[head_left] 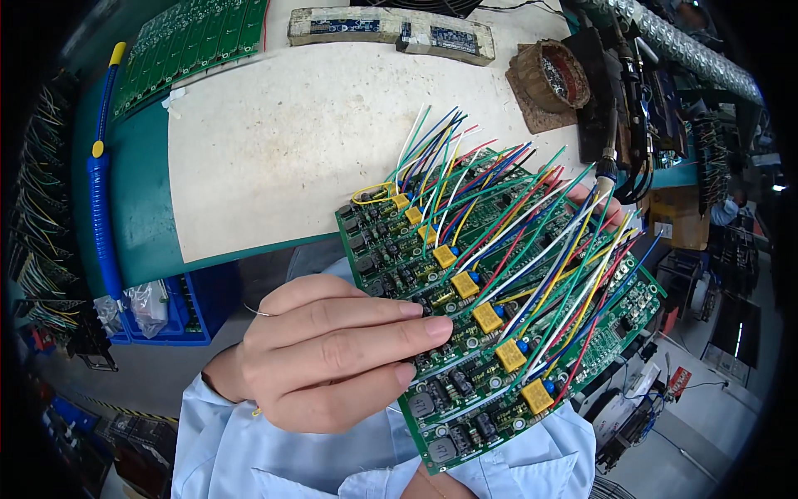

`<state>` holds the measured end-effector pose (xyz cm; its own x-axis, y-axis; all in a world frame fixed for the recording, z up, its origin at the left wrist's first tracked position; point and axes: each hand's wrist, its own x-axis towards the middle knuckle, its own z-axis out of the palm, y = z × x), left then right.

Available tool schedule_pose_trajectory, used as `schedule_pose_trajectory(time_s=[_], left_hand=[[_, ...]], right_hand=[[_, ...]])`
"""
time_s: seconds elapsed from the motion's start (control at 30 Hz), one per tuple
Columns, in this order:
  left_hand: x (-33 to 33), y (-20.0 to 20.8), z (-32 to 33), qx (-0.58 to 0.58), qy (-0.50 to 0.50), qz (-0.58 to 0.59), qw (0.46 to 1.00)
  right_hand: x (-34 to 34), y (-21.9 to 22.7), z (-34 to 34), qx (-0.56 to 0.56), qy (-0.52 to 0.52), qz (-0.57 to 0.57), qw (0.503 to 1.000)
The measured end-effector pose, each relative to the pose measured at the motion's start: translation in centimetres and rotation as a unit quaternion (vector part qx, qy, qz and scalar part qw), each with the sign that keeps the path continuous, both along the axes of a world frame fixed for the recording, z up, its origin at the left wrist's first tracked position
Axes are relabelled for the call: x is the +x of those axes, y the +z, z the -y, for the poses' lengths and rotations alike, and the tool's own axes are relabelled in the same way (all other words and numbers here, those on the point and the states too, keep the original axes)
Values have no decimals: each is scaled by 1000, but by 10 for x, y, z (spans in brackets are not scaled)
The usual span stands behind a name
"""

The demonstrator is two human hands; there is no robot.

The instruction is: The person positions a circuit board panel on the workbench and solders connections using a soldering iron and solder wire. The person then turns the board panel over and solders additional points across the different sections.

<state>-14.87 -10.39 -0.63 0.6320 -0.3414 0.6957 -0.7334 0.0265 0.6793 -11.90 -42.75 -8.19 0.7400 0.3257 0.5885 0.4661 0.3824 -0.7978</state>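
A green circuit board panel (440, 387) is tilted in front of my chest, off the near edge of the worktable. It carries rows of yellow box-shaped components (487, 317), black coils and small blue round parts. Bundles of coloured wires (540, 220) rise from it and lean to the far right. My left hand (328, 358) is closed over the panel's left edge, fingers lying across the components, thumb hidden. At the far right edge, partly behind the wires, my right hand (611, 214) grips the panel; only some fingers show.
A soldering iron (609, 158) hangs beside a round brown pot (550, 76) at the back right. Green boards (195, 50) and two taped blocks (345, 27) lie at the back. A blue tube tool (101, 216) lies left, above a blue bin (208, 308). Wired boards (50, 233) hang far left.
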Motion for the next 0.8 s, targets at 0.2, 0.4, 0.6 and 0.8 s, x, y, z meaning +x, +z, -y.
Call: schedule_pose_trajectory(time_s=[0.2, 0.4, 0.6, 0.8], left_hand=[[5, -7, 6, -35, 12, 20, 999], [21, 2, -7, -16, -2, -15, 1000], [20, 15, -5, -214, 61, -218, 950], [28, 21, -13, -271, -1, -435, 859]], right_hand=[[-7, 7, -20, 30, -58, -38, 997], [-21, 15, -61, 81, -369, -123, 918], [-14, 61, -104, -68, -469, -85, 877], [-14, 68, -106, -66, -478, -71, 873]])
